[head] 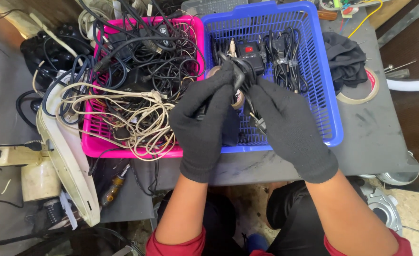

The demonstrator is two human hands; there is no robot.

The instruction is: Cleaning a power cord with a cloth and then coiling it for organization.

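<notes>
Both gloved hands, left (204, 121) and right (287, 125), apparently clasp a black cable (241, 76).

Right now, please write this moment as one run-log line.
left hand: grips black cable | right hand: grips same cable | over blue basket | pink basket: tangled cables

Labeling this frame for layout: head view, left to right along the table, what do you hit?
White curved casing → pink basket of tangled cables → left hand and right hand, both gloved, gripping a black cable bundle → blue basket → black cloth → tape roll.
</notes>
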